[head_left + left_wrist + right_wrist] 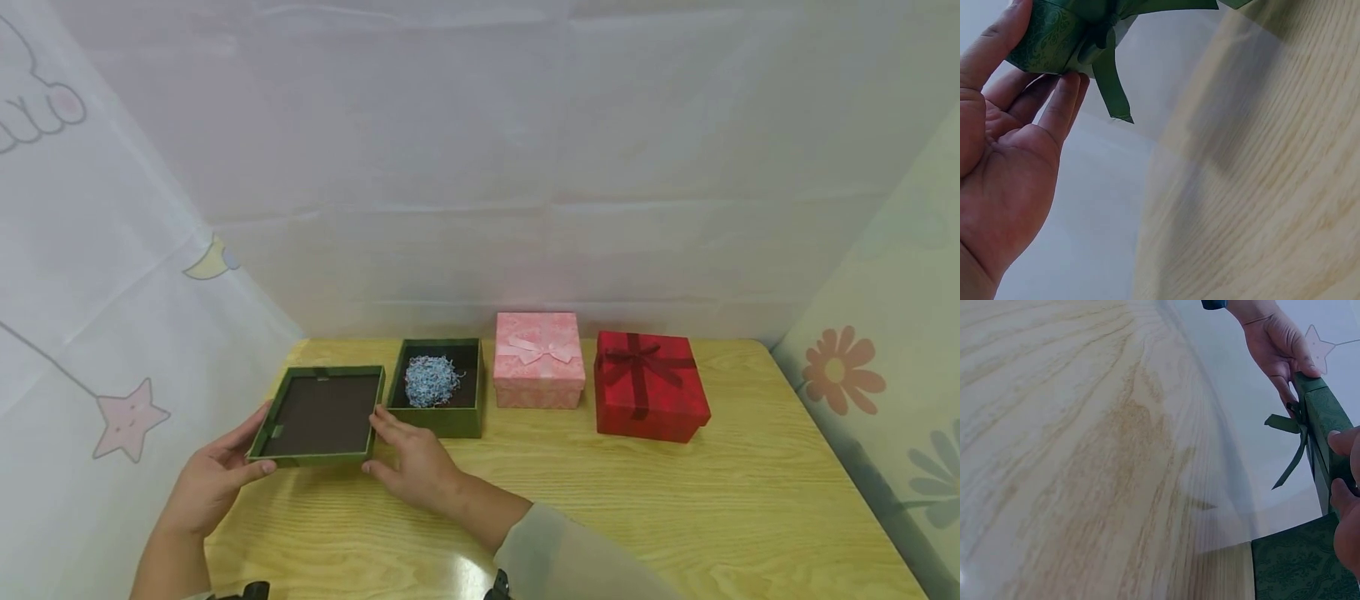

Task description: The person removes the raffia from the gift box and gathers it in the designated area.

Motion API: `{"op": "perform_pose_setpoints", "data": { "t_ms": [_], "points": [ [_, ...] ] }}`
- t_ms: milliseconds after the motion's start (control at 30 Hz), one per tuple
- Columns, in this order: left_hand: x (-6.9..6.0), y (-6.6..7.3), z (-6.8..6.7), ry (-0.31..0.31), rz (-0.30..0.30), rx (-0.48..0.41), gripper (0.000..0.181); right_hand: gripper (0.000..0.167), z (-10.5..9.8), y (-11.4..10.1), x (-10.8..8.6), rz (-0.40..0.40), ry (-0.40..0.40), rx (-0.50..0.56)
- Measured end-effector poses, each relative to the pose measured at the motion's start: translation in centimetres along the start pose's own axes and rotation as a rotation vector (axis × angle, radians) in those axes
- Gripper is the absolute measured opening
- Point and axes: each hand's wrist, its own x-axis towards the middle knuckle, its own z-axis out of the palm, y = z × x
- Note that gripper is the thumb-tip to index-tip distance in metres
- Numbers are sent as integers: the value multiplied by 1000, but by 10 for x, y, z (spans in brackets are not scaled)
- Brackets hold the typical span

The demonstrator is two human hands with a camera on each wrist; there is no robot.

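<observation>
A green box lid (326,412) is held above the table, its dark inner side facing up. My left hand (213,479) grips its left side, thumb at the near corner. On the lid's right side my right hand (420,462) pinches the edge between thumb and fingers. Green ribbon (1113,87) hangs from the lid's underside in the left wrist view. Just right of the lid stands the open green box (442,422), with blue shredded paper (431,382) inside. In the right wrist view the patterned wall of the green box (1297,562) shows below the lid.
A pink gift box (538,387) with a bow stands right of the green box. Farther right sits a red gift box (652,408) with a dark red ribbon. All stand on a wooden table (637,500), near a pale cloth backdrop (480,167).
</observation>
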Motion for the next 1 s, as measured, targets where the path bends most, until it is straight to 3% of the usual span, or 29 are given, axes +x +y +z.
{"op": "perform_pose_setpoints", "data": {
  "t_ms": [267, 633, 800, 1000],
  "points": [
    [-1, -6, -2, 19, -79, 41, 79, 67, 6, 5, -1, 17, -46, -51],
    [0, -15, -8, -7, -246, 352, 81, 65, 12, 12, -1, 54, -108, -71],
    [2, -18, -9, -20, -294, 379, 82, 65, 17, 16, -1, 77, -133, -81],
    [3, -24, -11, -39, -336, 339, 83, 65, 22, 21, -2, 89, -164, -112]
  ]
}}
